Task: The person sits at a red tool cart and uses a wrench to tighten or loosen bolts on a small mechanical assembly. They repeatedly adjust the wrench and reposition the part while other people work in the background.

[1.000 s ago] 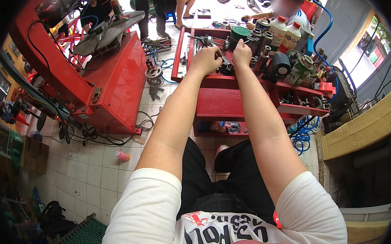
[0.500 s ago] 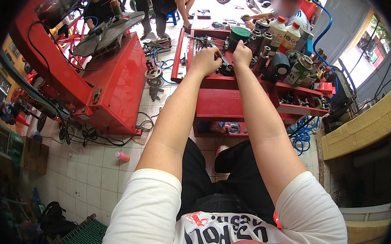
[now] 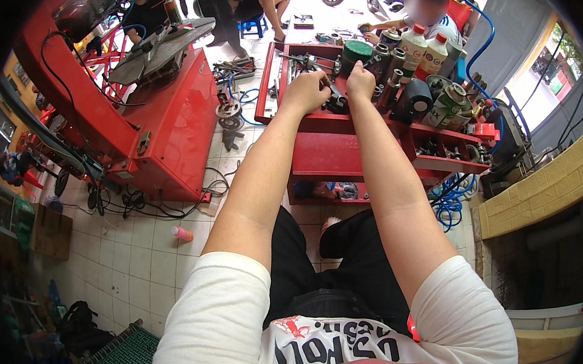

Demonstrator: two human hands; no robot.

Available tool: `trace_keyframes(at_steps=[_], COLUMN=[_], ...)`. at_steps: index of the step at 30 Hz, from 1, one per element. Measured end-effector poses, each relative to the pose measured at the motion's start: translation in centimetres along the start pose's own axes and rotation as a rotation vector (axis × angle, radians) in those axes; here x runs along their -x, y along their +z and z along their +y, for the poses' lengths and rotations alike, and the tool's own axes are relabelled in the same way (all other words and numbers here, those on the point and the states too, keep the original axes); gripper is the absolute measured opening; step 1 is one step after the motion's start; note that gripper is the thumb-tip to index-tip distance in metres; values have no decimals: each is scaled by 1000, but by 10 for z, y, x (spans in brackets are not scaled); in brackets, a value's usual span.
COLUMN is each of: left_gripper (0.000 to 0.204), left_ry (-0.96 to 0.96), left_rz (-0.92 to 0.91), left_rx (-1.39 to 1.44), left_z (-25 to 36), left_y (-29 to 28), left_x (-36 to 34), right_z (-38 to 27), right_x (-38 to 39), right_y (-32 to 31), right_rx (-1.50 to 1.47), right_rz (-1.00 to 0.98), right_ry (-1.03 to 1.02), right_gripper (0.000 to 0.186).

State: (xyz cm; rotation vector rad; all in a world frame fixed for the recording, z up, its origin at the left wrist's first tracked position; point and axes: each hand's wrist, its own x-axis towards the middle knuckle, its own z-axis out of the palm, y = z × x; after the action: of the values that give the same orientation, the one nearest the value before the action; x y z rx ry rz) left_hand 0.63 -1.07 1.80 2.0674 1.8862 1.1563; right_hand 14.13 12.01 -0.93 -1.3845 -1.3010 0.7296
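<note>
Curled up, both of them: left hand [image 3: 307, 91] bends inward with thumb and forefinger close together, right hand [image 3: 360, 82] bunches like a fist, thumb on top, and whether either pinches anything, you cannot tell from here! Just past the right knuckles sits the round green tin [image 3: 355, 54]; dark metal parts [image 3: 337, 102] lie in the narrow gap between the hands, down inside the red tray [image 3: 328, 122]. Watch the edges now: the tray's near wall runs beneath the wrists, its left rim standing apart from the left hand. Packed tight on the right, with dark cylinders [image 3: 398, 59], white bottles [image 3: 414, 45] with red caps and a dark round container [image 3: 415, 99]! Leftward, tiled floor [image 3: 253, 136] shows between tray and red machine [image 3: 180, 142].
</note>
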Motion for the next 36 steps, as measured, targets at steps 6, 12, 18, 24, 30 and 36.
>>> trace_keyframes(at_steps=[6,12,18,24,30,36], left_gripper=[25,25,27,31,31,31], left_ry=[-45,-74,-166,-169,-160,-140], left_rz=[-54,-107,-210,-249,-251,-239], left_rx=[-3,-52,-108,-139,-136,-124], left_z=[0,-7,-1,-9,-19,-17], left_y=[-2,5,4,6,12,16], left_x=[0,0,0,-7,-7,-9], right_z=[-10,-10,-2,-3,-8,-7], right_x=[16,19,21,22,29,27], right_y=[-4,2,8,9,8,7], right_rx=[107,151,289,343,370,393], right_rz=[15,-110,-203,-228,-217,-211], right_ry=[-166,-303,-340,-364,-403,-396], right_gripper=[57,53,53,53,53,51])
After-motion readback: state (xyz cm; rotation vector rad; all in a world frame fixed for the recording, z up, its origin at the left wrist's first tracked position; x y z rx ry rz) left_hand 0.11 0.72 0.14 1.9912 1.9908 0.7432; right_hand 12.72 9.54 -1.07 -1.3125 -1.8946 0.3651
